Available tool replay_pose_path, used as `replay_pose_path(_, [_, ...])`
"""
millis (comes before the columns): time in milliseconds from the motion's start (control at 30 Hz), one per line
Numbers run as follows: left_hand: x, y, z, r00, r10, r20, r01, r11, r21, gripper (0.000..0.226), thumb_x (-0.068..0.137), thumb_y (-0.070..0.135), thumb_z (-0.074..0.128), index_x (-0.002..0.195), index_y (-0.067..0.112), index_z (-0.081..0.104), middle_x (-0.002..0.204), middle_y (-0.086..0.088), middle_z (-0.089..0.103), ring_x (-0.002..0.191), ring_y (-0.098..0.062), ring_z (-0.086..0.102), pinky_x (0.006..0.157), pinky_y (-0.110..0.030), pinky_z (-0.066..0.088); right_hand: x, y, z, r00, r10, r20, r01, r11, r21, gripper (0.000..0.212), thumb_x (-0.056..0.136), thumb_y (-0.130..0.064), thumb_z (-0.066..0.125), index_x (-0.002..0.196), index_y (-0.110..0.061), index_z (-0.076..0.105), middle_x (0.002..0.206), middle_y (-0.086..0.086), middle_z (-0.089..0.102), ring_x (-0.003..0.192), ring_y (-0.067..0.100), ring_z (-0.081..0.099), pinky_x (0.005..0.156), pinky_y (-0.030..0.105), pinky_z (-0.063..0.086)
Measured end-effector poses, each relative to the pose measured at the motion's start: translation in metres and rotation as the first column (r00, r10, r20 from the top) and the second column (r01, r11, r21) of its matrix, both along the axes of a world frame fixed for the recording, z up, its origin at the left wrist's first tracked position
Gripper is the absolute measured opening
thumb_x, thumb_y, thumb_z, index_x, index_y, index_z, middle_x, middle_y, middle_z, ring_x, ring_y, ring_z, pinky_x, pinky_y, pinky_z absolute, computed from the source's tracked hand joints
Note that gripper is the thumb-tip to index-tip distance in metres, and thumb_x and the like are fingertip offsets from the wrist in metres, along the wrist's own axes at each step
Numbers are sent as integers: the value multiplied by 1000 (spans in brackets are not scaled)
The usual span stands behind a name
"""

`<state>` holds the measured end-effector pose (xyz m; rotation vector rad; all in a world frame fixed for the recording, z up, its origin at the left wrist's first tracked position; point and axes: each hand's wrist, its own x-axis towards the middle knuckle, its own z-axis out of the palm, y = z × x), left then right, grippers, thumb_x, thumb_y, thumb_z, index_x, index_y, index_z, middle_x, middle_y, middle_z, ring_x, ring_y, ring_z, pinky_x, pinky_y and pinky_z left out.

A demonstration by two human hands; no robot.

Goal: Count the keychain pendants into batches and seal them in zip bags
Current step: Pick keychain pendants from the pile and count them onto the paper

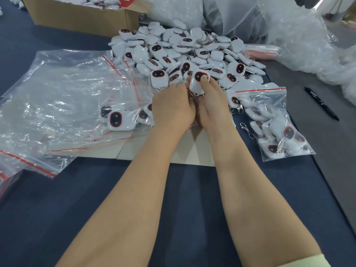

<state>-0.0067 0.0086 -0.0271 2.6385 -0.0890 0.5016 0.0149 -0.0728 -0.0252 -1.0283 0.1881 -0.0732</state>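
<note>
A heap of white keychain pendants [192, 49] with dark red-rimmed faces lies on the blue table. At the heap's near edge my right hand [212, 105] grips one pendant [198, 81], thumb on its face. My left hand [171, 106] sits close beside it, its fingers curled among pendants; what they hold is hidden. Left of my hands, a clear zip bag [123, 116] contains a few pendants. At the right lies a filled zip bag [277, 128] with a red strip.
Empty zip bags [57, 93] are spread on the left. A cardboard box [81, 14] of pendants stands at the back left, crumpled plastic wrap [308, 35] at the back right. A black pen [321, 103] lies at the right. Beige cardboard [192, 151] lies under my wrists.
</note>
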Motion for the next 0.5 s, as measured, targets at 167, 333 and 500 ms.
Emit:
replay_pose_path(167, [-3, -3, 1, 997, 68, -42, -65, 996, 53, 26, 88, 34, 51, 103, 15, 63, 107, -7, 61, 105, -32, 53, 89, -39, 33, -1, 0, -2, 1000, 26, -2, -26, 988, -152, 25, 93, 9, 45, 115, 6, 59, 95, 14, 65, 90, 25, 63, 90, 39, 52])
replay_pose_path(333, [-7, -2, 7, 990, 127, -54, -124, 991, 53, 20, 86, 36, 51, 89, 18, 59, 102, -5, 58, 106, -31, 48, 81, -38, 24, -3, 3, -3, 996, -27, 89, 54, 944, -324, 20, 91, 6, 52, 107, -4, 58, 105, 17, 67, 99, 29, 65, 93, 46, 52])
replay_pose_path(500, [-9, 2, 11, 975, 167, -144, -156, 984, 88, 24, 84, 37, 59, 77, 20, 44, 88, -3, 43, 107, -31, 45, 81, -38, 22, 0, 0, 3, 991, -56, 126, 101, 913, -396, 18, 93, 5, 49, 107, -1, 57, 95, 9, 66, 92, 24, 68, 84, 36, 56])
